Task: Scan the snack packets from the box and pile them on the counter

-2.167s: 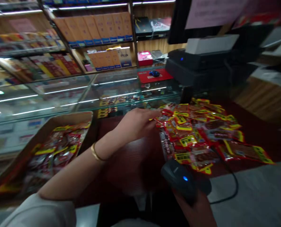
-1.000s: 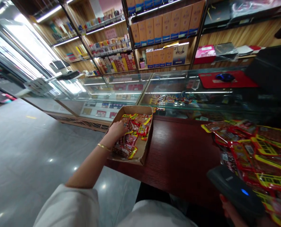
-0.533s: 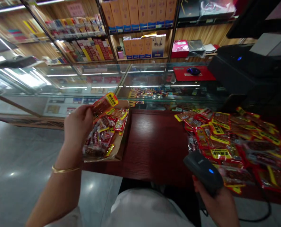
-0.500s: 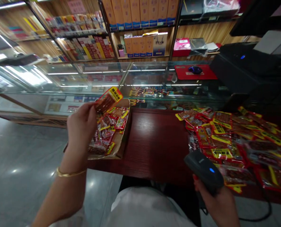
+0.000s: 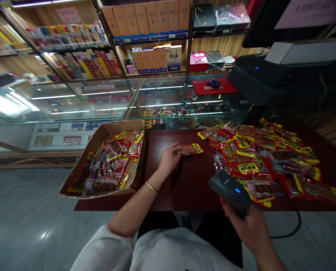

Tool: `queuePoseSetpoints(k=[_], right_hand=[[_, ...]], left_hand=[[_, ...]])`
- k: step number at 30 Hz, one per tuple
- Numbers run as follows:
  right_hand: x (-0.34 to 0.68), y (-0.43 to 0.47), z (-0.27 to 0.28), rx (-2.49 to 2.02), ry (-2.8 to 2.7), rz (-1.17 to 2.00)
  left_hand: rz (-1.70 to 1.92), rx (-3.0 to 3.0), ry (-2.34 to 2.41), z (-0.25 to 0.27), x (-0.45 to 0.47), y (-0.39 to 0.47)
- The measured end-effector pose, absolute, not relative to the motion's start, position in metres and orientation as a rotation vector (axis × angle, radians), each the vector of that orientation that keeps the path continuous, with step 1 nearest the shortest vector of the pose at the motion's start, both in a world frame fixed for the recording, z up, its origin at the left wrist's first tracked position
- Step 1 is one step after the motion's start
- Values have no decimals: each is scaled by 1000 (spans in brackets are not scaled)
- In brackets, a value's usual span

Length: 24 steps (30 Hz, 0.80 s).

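Observation:
My left hand [image 5: 170, 160] pinches one end of a red and yellow snack packet [image 5: 191, 149], low over the dark red tabletop [image 5: 164, 139]. Whether the packet touches the wood I cannot tell. In my right hand [image 5: 248, 224] is a black barcode scanner [image 5: 229, 192] with a lit blue light, its head pointing up and left. A cardboard box [image 5: 141, 165] stands to the left, partly filled with similar packets [image 5: 108, 162]. On the right side of the table lies a spread heap of snack packets [image 5: 247, 150], just beyond the scanner.
Behind the table runs a glass display counter [image 5: 100, 99], carrying a computer mouse [image 5: 214, 83] on a red mat [image 5: 197, 87] and a black machine [image 5: 269, 84]. The scanner's cable [image 5: 294, 229] loops at the right front edge. Shelves with boxed goods [image 5: 151, 20] stand at the back.
My left hand has moved right and down from above the cardboard box to mid-table, carrying the packet. My right hand still holds the scanner. The camera view has shifted to the right.

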State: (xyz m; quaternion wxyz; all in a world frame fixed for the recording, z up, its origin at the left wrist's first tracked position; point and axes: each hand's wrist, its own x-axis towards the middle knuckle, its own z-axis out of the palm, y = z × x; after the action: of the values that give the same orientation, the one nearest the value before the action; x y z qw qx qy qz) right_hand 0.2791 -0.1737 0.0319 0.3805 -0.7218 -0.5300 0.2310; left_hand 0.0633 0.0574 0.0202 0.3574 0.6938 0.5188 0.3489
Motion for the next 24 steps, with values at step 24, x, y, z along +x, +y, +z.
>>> queuePoseSetpoints(k=[24], right_hand=[[243,-155,19,-1808,-1436,498]], left_hand=[[910,767,1079,12,56,78]])
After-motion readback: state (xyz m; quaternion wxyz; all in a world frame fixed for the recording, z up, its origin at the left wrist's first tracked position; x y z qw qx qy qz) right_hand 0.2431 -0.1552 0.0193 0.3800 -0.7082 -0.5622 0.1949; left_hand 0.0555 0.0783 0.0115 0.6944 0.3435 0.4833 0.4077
